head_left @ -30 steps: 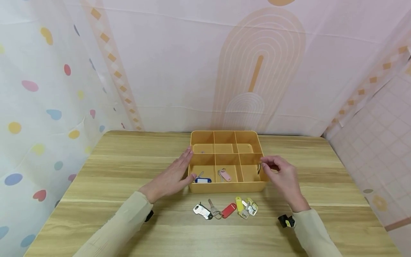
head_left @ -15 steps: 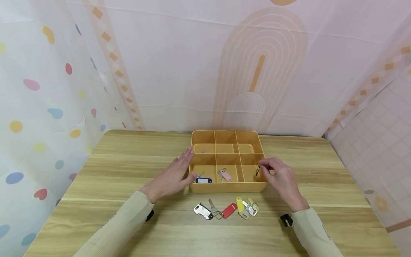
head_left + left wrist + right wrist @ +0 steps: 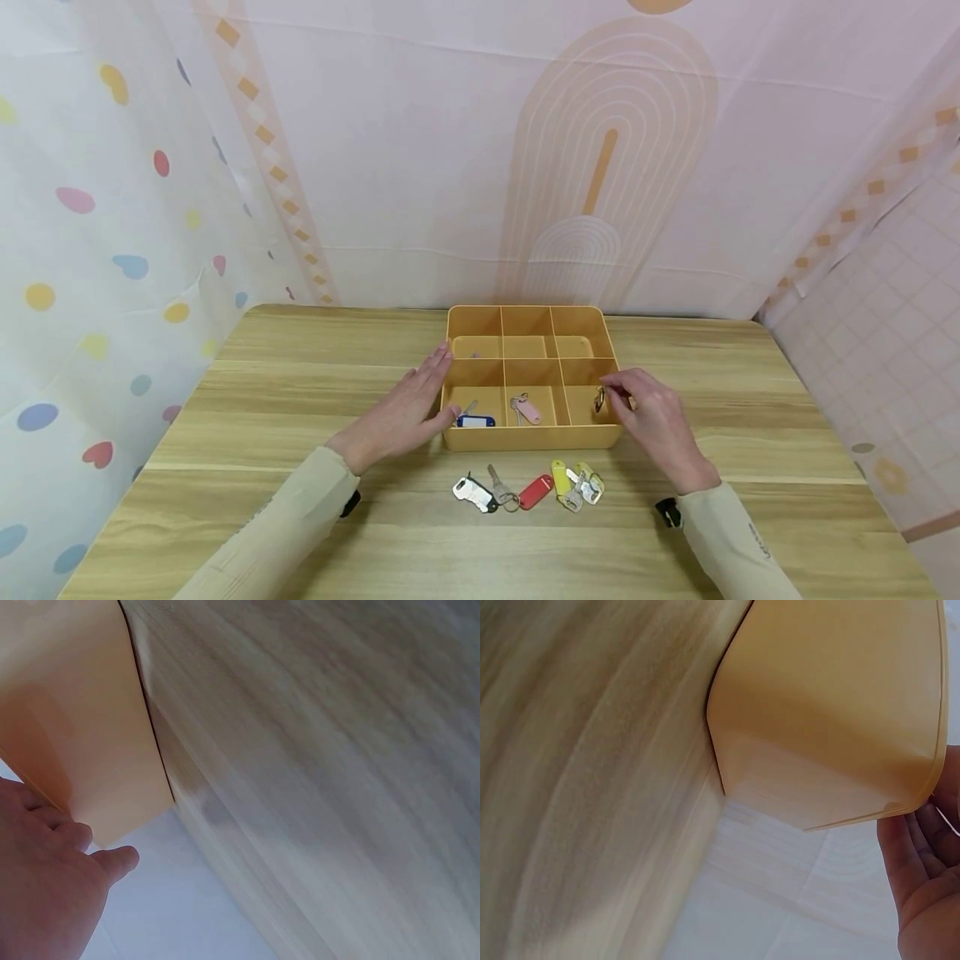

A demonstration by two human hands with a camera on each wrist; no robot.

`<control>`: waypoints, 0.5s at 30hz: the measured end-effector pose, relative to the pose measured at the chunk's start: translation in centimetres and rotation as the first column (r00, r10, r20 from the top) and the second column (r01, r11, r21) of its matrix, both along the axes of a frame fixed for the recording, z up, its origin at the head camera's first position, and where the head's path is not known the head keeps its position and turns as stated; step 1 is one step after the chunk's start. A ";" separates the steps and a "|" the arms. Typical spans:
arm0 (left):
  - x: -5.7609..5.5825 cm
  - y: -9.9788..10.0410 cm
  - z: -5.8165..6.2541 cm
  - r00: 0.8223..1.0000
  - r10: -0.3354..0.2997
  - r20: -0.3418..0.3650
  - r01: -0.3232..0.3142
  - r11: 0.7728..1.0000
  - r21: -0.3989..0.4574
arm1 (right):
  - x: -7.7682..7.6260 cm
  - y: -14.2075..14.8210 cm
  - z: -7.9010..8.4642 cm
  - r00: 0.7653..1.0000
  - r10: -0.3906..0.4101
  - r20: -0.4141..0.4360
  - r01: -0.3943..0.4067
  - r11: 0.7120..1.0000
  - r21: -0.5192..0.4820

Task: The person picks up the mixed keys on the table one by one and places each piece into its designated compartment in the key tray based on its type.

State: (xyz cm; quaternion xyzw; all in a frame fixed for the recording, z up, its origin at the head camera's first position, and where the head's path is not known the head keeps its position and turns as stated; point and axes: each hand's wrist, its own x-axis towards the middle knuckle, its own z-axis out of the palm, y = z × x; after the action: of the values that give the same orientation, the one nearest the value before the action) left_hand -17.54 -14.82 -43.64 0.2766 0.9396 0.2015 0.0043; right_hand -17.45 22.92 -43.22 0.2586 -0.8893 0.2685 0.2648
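While the left hand (image 3: 397, 419) rests straight fingers against the tray (image 3: 534, 438) at the head view's centre, the right hand (image 3: 660, 421), right of centre, pinches a dark item (image 3: 599, 400) at the lower-right compartment (image 3: 582, 410). In the left wrist view, the left hand meets the tray at lower left; in the right wrist view, the right hand is lower right, its pinch hidden.

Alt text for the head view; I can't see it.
The right hand pinches a small dark item at the near right compartment of an orange tray; the left hand touches its left side. A pink-tagged key lies in the near middle compartment, a blue-tagged key in the near left; tagged keys lie on the table.
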 end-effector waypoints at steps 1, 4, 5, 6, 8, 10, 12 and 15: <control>0.0 0.0 0.0 1.000 0.002 0.000 -0.002 1.000 -0.003 | 0.0 0.0 0.0 1.000 0.002 -0.005 -0.002 1.000 0.001; 0.0 0.0 -0.1 1.000 0.001 -0.003 -0.001 1.000 -0.002 | -0.1 0.0 0.0 1.000 0.000 -0.010 0.000 1.000 0.000; 0.0 0.0 -0.1 1.000 0.003 -0.001 -0.003 1.000 -0.001 | 0.0 0.0 0.0 1.000 -0.002 -0.006 0.002 1.000 -0.003; 0.0 0.0 -0.1 1.000 0.004 0.000 -0.004 1.000 -0.001 | 0.0 0.1 0.0 1.000 -0.004 0.000 0.004 1.000 -0.006; 0.0 0.0 0.0 1.000 0.005 0.003 -0.005 1.000 0.000 | 0.1 0.1 0.0 1.000 -0.010 0.016 0.010 1.000 -0.011; 0.0 0.0 0.0 1.000 0.006 0.005 -0.006 1.000 0.002 | 0.2 0.2 0.1 0.999 -0.010 0.039 0.011 1.000 -0.021; 0.0 0.0 0.0 1.000 0.006 0.005 -0.006 1.000 0.002 | 0.5 0.2 0.2 0.998 -0.010 0.069 0.012 0.999 -0.034; 0.1 0.0 0.0 1.000 0.006 0.004 -0.006 1.000 0.005 | 1.0 0.2 0.5 0.993 0.001 0.117 0.006 0.999 -0.053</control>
State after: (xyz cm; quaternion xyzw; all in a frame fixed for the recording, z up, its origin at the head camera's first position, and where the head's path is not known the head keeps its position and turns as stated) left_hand -17.47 -14.86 -43.61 0.2734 0.9400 0.2043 0.0050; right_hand -16.49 23.12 -42.70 0.2342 -0.8962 0.3064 0.2193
